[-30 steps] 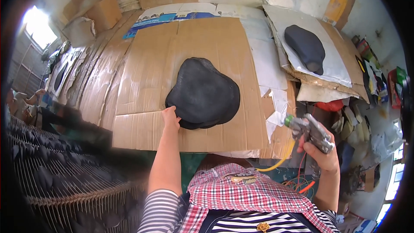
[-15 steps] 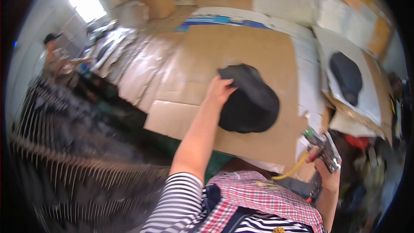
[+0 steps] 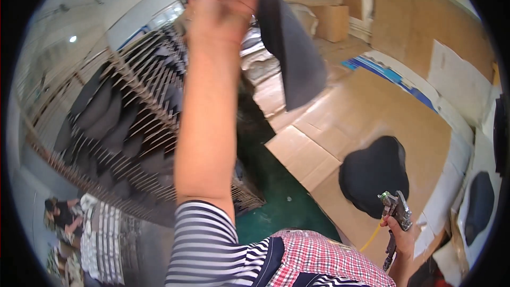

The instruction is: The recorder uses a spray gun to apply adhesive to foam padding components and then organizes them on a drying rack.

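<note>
My left hand (image 3: 226, 13), raised high on a stretched arm, pinches the top edge of a thin dark, curved sheet piece (image 3: 297, 61). The sheet hangs down to the right of the hand, its lower end in the air before the cardboard. In my right hand (image 3: 402, 239) at the lower right is a metal spray gun (image 3: 397, 210) with a thin yellow hose (image 3: 373, 237). Just beyond the gun, a black rounded piece (image 3: 372, 175) lies flat on a cardboard-covered table (image 3: 393, 106); the gun overlaps its near edge in view.
At left stands a wire rack (image 3: 138, 79) with several dark pieces on its rods. Green floor (image 3: 287, 207) shows between rack and table. Another dark piece (image 3: 479, 207) lies on a board at right. Cardboard boxes (image 3: 329, 21) stand behind. A co-worker (image 3: 66, 218) is at lower left.
My left hand has lifted a dark sheet off the cardboard, up and to the left; a black piece remains lying there. The view has swung left toward the rack. The spray gun stays in my right hand.
</note>
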